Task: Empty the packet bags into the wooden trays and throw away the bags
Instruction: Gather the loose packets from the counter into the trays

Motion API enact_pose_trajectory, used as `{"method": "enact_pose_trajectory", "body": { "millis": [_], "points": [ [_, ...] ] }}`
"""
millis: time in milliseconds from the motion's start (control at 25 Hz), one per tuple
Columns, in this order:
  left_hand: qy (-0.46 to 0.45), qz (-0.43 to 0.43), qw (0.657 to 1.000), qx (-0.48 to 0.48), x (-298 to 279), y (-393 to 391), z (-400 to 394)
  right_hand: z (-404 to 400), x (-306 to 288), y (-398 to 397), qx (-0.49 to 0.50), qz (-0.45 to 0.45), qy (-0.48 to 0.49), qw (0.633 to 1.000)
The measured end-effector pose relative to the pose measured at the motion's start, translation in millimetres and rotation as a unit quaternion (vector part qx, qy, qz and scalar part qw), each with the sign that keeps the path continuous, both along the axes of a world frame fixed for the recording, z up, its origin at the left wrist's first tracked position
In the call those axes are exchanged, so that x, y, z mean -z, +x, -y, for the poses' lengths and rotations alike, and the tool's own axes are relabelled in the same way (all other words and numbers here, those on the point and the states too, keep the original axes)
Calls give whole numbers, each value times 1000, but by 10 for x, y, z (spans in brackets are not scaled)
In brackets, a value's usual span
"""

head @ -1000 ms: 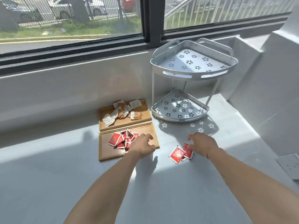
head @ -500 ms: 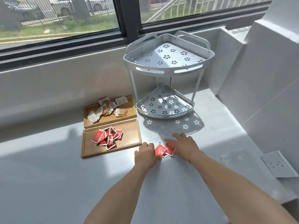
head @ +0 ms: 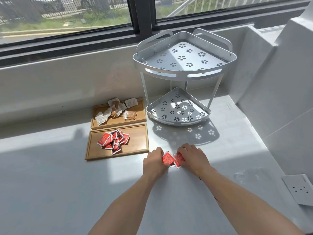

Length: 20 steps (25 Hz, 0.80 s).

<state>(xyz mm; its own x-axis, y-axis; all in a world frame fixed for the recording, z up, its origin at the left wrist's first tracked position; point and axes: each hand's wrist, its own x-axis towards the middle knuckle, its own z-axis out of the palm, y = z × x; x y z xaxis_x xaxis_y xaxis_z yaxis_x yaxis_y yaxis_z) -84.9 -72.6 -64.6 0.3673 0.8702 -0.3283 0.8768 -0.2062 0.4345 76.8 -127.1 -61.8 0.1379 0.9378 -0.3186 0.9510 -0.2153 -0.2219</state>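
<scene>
A few red packets [head: 171, 159] lie on the grey counter between my hands. My left hand [head: 155, 162] presses against their left side with curled fingers, and my right hand [head: 194, 157] covers their right side. Both hands pinch the small pile together. To the left, the near wooden tray [head: 138, 146] holds several red packets [head: 114, 140]. The far wooden tray [head: 140, 116] behind it holds several white and brown packets [head: 116, 110].
A white two-tier corner rack [head: 184, 72] stands behind my hands, against the wall under the window. A white wall socket plate [head: 299, 190] lies at the right edge. A white wall block rises on the right.
My left hand left the near tray and moved right to the loose red packets. My right hand closed in on them too. The camera shifted rightward.
</scene>
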Motion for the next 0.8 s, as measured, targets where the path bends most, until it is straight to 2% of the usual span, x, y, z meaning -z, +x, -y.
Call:
{"method": "enact_pose_trajectory", "body": {
  "millis": [160, 280, 480, 600, 800],
  "points": [
    [-104, 88, 990, -45, 8, -15, -17, 104, 25, -10, 43, -11, 21, 999],
    [-141, 118, 982, -37, -3, -27, -58, 205, 14, 52, 88, -52, 19, 995],
    [-115, 61, 990, 49, -1, 129, -149, 404, 19, 320, 126, -83, -11, 988],
    [-94, -18, 992, 82, 15, 284, -154, 475, 38, 404, 148, -81, -15, 986],
    [0, -82, 988, 130, 56, 395, -51, 531, 100, 362, 165, -74, -11, 983]
  ]
}}
